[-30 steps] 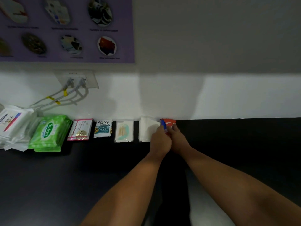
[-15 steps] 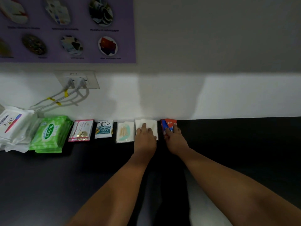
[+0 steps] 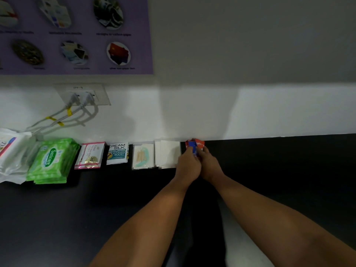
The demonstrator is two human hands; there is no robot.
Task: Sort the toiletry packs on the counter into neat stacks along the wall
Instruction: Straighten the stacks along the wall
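Red and blue foil sachets [image 3: 195, 145] sit at the right end of the row, hard against the foot of the white wall [image 3: 212, 116], and both of your hands are on them. Your left hand [image 3: 187, 166] has its fingers curled onto the blue face from the left. Your right hand [image 3: 209, 167] closes in from the right with fingertips at the red edge, so the little pile is pinched between the two (how many sachets are in it, I cannot tell). The red one peeks out askew behind the blue, so I judge you are squaring the pile up.

Most of the job looks done. Along the wall to your left, in order, are:

- a stack of flat white paper packs [image 3: 169, 154], just beside your left hand
- a clear pouch with pale sticks inside [image 3: 143, 156]
- a white and teal Cream Silk sachet [image 3: 117, 153]
- a pink-edged white sachet [image 3: 90, 156]
- a thick stack of green Sanicare wipe packs [image 3: 51, 160]
- soft white wipe packs [image 3: 11, 153] at the far edge, slumped rather loosely

Every pack I can see on the black counter [image 3: 67, 218] lies in that row. By my reckoning, two things are left: true up the pile in your fingers, and perhaps tidy the white wipes at the far left
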